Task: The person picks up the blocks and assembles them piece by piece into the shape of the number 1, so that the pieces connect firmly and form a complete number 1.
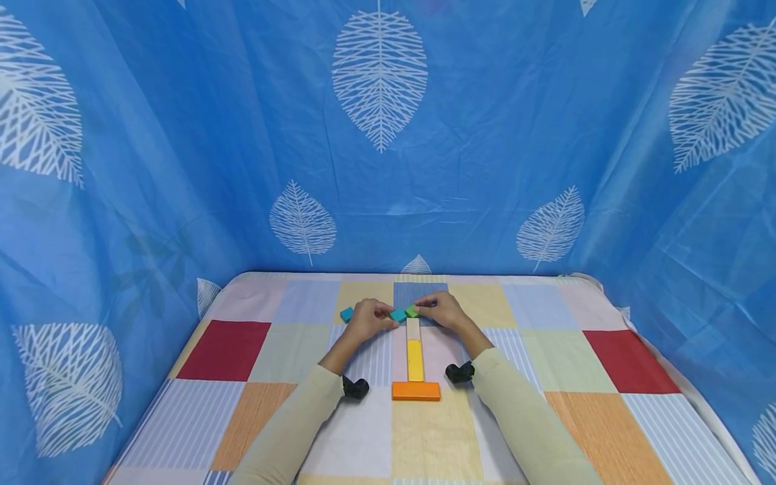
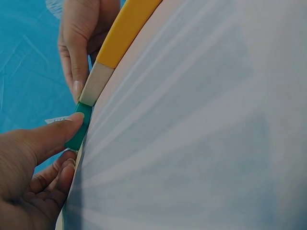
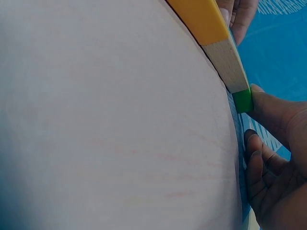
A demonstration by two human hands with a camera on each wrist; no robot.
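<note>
In the head view my left hand [image 1: 368,319] pinches a teal block [image 1: 398,315] between thumb and fingers. My right hand [image 1: 443,310] grips a small green block [image 1: 411,311] right beside it. Both blocks sit at the far end of a plain wooden block [image 1: 413,329]. A yellow block [image 1: 415,360] continues that line toward me, down to an orange block [image 1: 415,391] lying crosswise. The left wrist view shows the left thumb on the teal block [image 2: 80,127]. From the right wrist, the right thumb presses the end of the green block [image 3: 243,100].
Another teal block [image 1: 346,314] lies just left of my left hand. All of this rests on a patchwork cloth [image 1: 291,353] over the table. A blue curtain [image 1: 473,168] with white leaves hangs behind and on both sides. Black wrist devices [image 1: 459,372] sit under both forearms.
</note>
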